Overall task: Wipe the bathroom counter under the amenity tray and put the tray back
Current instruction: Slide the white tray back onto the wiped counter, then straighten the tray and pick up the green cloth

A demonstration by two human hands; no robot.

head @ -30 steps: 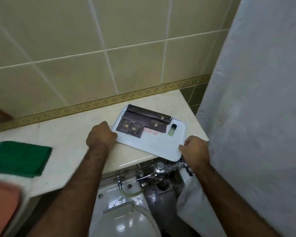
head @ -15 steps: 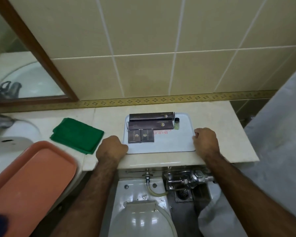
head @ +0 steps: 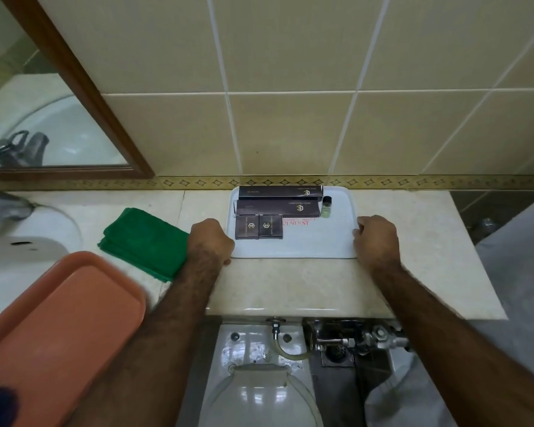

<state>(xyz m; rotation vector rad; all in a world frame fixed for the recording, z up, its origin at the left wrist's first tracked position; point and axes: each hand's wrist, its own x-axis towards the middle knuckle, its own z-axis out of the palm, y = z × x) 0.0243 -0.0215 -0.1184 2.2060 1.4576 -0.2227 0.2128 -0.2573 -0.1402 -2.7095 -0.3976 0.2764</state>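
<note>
both hands, left hand (head: pixel 210 240), right hand (head: pixel 376 237), gripping one tray (head: pixel 293 249), four boxes (head: pixel 278 208)

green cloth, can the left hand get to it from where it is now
Probably yes. The green cloth lies folded on the counter right beside the left hand, with nothing between them. That hand is closed on the white tray edge, so it would have to let go first.

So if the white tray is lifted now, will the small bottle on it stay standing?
Probably not reliably. The small bottle stands upright, narrow and loose on the smooth white tray, so a tilt may tip or slide it. The flat dark boxes beside it look steadier. The left hand and right hand should keep the tray level.
</note>
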